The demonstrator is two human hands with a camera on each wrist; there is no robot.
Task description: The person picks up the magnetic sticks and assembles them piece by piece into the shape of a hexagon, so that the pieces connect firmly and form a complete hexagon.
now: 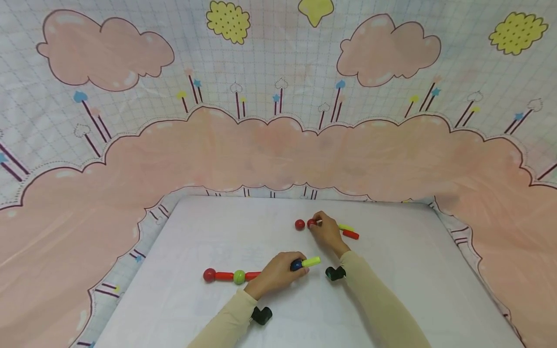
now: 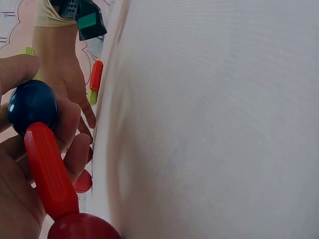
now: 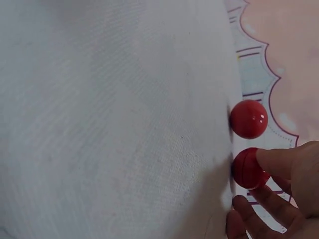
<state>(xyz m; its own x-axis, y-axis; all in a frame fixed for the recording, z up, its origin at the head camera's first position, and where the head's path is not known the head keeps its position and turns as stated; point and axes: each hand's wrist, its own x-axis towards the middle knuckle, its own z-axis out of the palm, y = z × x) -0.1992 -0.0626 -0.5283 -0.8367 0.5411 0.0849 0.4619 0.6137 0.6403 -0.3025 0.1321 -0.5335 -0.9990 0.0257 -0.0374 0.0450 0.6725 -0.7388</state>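
My left hand (image 1: 276, 274) grips a chain of balls and rods by its blue ball (image 1: 296, 265). A yellow-green rod (image 1: 311, 261) sticks out of that ball to the right. Leftward the chain runs past a green ball (image 1: 239, 277) to a red end ball (image 1: 209, 275), its middle hidden behind the hand. The left wrist view shows a red rod (image 2: 50, 172) joining the blue ball to another red ball (image 2: 82, 229). Farther back, my right hand (image 1: 328, 236) pinches a loose red ball (image 3: 244, 169) between thumb and fingers. A second red ball (image 1: 300, 224) lies just left of it.
Just right of the right hand lie a red rod (image 1: 350, 235) and a yellow-green rod (image 1: 346, 227) on the white table (image 1: 413, 270). Behind the table's far edge hangs a patterned pink and white cloth (image 1: 270, 154). Each wrist carries a small black camera (image 1: 262, 315).
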